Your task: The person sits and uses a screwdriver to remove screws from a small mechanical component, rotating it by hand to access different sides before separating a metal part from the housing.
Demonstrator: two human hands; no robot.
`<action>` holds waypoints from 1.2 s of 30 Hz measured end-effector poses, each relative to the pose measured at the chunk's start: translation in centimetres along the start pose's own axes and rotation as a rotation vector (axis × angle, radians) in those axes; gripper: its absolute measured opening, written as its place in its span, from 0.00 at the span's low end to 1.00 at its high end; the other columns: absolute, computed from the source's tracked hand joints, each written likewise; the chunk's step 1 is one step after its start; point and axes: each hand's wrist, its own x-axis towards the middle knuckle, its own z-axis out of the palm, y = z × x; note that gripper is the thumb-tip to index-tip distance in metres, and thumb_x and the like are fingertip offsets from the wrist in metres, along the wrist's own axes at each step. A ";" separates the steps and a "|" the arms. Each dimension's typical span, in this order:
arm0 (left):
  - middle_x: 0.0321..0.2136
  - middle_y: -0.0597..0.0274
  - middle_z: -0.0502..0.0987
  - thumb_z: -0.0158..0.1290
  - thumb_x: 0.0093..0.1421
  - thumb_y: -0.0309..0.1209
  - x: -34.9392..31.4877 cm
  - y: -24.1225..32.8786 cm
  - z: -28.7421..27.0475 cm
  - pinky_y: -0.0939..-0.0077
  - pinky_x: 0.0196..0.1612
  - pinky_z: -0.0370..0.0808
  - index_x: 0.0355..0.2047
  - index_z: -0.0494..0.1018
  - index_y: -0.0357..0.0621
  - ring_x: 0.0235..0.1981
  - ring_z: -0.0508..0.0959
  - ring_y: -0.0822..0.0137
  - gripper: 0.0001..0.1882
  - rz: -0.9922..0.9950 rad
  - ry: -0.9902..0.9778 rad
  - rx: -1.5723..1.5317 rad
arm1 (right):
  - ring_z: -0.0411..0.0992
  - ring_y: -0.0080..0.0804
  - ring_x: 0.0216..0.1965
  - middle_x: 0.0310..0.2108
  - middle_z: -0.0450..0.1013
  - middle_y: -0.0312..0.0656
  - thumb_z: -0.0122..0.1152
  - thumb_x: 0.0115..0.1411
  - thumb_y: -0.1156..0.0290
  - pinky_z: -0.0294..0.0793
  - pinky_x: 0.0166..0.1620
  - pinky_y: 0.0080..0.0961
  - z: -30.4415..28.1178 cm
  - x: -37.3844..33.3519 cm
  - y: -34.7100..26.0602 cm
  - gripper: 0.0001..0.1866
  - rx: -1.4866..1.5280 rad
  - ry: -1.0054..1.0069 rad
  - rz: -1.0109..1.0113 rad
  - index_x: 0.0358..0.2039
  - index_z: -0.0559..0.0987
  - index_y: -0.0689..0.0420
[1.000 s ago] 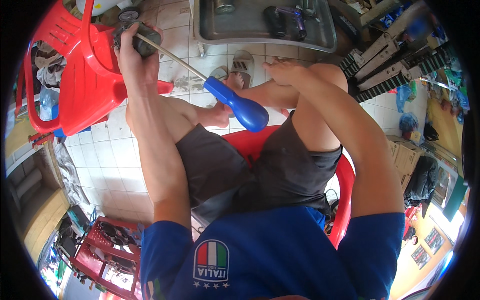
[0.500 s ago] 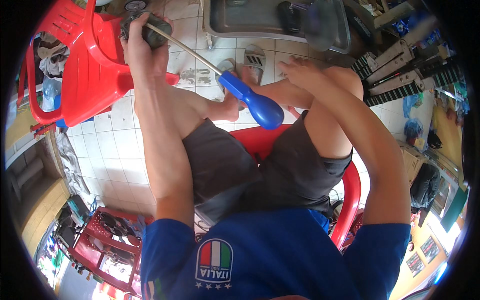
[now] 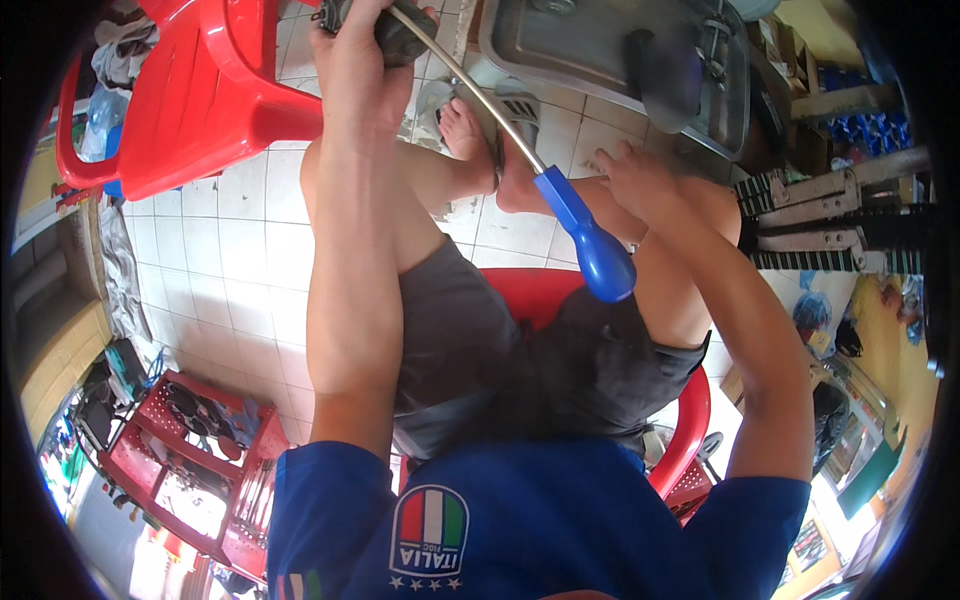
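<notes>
Left grip [image 3: 362,55] closed on a dark part [image 3: 405,42], right grip [image 3: 640,182] loose

In the head view, the left grip is at the upper edge, clamped on the dark part, which the frame edge partly cuts off. A blue-handled screwdriver [image 3: 552,182] slants across the middle: its metal shaft passes in front of the part, close by the thumb, and its rounded handle end lies over the right thigh. Whether the thumb presses on the shaft I cannot tell, and the tip is not clear to see.

The right grip has its fingers apart, holding nothing, at the person's bent right leg and well apart from the handle.

Beyond the right grip stands a metal tray [image 3: 560,62] with tools in it, some blurred. A red plastic chair [image 3: 195,110] stands to the left of the left forearm, and the person sits on a red seat [image 3: 535,292]. Sandals [image 3: 520,108] lie near the bare feet on white floor tiles [image 3: 235,265]. Metal arms with dark ribbed edges [image 3: 815,205] reach in from the right.
</notes>
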 end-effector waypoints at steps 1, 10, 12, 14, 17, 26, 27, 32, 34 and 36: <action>0.27 0.60 0.74 0.55 0.60 0.24 0.1 0.1 -0.1 0.72 0.31 0.77 0.38 0.70 0.41 0.26 0.76 0.68 0.07 0.012 -0.002 -0.002 | 0.73 0.50 0.52 0.52 0.69 0.54 0.54 0.66 0.60 0.72 0.54 0.44 -1.9 0.5 -1.1 0.21 0.024 -0.111 0.049 0.58 0.71 0.49; 0.26 0.62 0.73 0.56 0.59 0.23 -0.5 0.2 0.5 0.74 0.28 0.77 0.37 0.69 0.43 0.24 0.76 0.68 0.07 -0.031 0.023 0.012 | 0.61 0.59 0.64 0.64 0.60 0.61 0.51 0.68 0.56 0.64 0.64 0.48 -0.1 3.9 0.8 0.27 0.104 -0.196 0.125 0.66 0.65 0.48; 0.26 0.62 0.73 0.56 0.57 0.21 -0.6 -0.1 1.1 0.74 0.25 0.76 0.38 0.68 0.44 0.24 0.76 0.68 0.11 -0.019 0.035 0.018 | 0.63 0.60 0.62 0.62 0.61 0.61 0.52 0.67 0.55 0.66 0.62 0.48 -1.1 3.6 0.5 0.28 0.046 -0.234 0.130 0.65 0.65 0.48; 0.29 0.61 0.74 0.58 0.55 0.20 -1.3 -0.2 2.8 0.74 0.27 0.77 0.42 0.67 0.43 0.25 0.77 0.67 0.16 0.009 0.133 -0.048 | 0.70 0.60 0.56 0.56 0.66 0.59 0.56 0.64 0.53 0.71 0.58 0.48 -0.6 4.3 0.6 0.29 -0.042 -0.174 0.053 0.63 0.66 0.49; 0.34 0.56 0.74 0.60 0.50 0.20 -0.8 -2.5 4.1 0.69 0.35 0.78 0.48 0.61 0.42 0.32 0.76 0.66 0.27 0.152 0.083 -0.092 | 0.56 0.59 0.68 0.67 0.55 0.64 0.51 0.67 0.50 0.60 0.67 0.48 -4.7 3.8 -1.3 0.34 0.142 -0.348 0.038 0.69 0.59 0.51; 0.40 0.53 0.71 0.62 0.45 0.21 -3.6 -7.5 11.3 0.69 0.47 0.73 0.53 0.52 0.45 0.41 0.73 0.63 0.38 0.118 0.178 -0.094 | 0.58 0.57 0.67 0.69 0.52 0.60 0.55 0.65 0.53 0.63 0.64 0.48 0.9 3.7 3.1 0.39 0.003 -0.204 0.061 0.70 0.54 0.58; 0.40 0.52 0.70 0.62 0.45 0.21 -3.8 -7.9 11.9 0.68 0.48 0.72 0.53 0.53 0.45 0.42 0.72 0.62 0.38 0.125 0.188 -0.103 | 0.58 0.57 0.67 0.69 0.52 0.60 0.54 0.66 0.53 0.63 0.64 0.48 -0.2 3.8 2.8 0.39 -0.003 -0.221 0.065 0.70 0.54 0.59; 0.44 0.49 0.66 0.61 0.45 0.23 -3.2 -8.3 11.9 0.66 0.53 0.68 0.53 0.53 0.45 0.47 0.68 0.59 0.37 0.129 0.225 -0.144 | 0.58 0.58 0.67 0.68 0.53 0.62 0.53 0.66 0.55 0.62 0.65 0.48 -2.6 5.4 1.2 0.38 -0.013 -0.273 0.035 0.70 0.53 0.60; 0.45 0.49 0.66 0.61 0.45 0.23 -3.5 -8.1 12.0 0.66 0.54 0.67 0.53 0.53 0.46 0.47 0.68 0.59 0.37 0.089 0.211 -0.175 | 0.58 0.59 0.66 0.68 0.54 0.62 0.53 0.66 0.56 0.62 0.65 0.47 -3.1 4.8 1.5 0.38 -0.013 -0.288 0.050 0.70 0.53 0.60; 0.44 0.49 0.66 0.62 0.45 0.24 -4.0 -7.5 12.2 0.66 0.54 0.67 0.53 0.53 0.45 0.47 0.68 0.58 0.37 0.076 0.201 -0.168 | 0.58 0.59 0.66 0.67 0.54 0.63 0.53 0.67 0.56 0.62 0.65 0.47 -3.1 3.1 2.2 0.37 -0.006 -0.308 0.092 0.70 0.53 0.61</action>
